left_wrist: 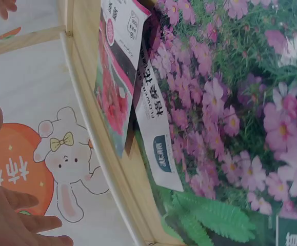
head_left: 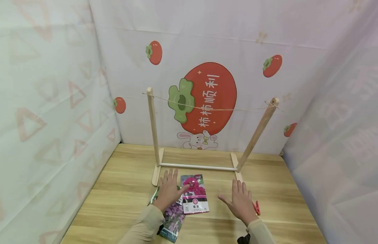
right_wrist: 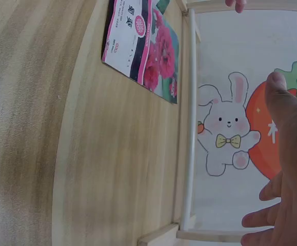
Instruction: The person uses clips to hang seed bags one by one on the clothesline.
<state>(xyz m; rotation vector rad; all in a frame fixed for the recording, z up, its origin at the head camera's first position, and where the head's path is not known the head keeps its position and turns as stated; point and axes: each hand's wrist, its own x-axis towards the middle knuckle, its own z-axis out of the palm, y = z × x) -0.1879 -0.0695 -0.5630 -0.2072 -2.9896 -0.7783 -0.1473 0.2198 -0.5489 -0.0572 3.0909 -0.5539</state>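
Observation:
My left hand (head_left: 169, 190) hovers with fingers spread above two flower seed packets and holds nothing. One packet (head_left: 195, 200) shows bright pink blooms over a white label; the other packet (head_left: 173, 220), with pale purple flowers, lies partly under the hand and sleeve. In the left wrist view the purple-flower packet (left_wrist: 215, 102) fills the right side, touching the pink one (left_wrist: 112, 102). To the right, my right hand (head_left: 240, 201) is also held out with straight, spread fingers and nothing in it. A red clothespin (head_left: 256, 207) lies just beside it, partly hidden.
Behind the hands stands a wooden frame with a left post (head_left: 153, 128), a right post (head_left: 257, 135) and a white bottom rod (head_left: 198, 166). A thin string (head_left: 219, 109) runs slackly between the post tops. Printed cloth (head_left: 131, 67) encloses the wooden table (head_left: 115, 189).

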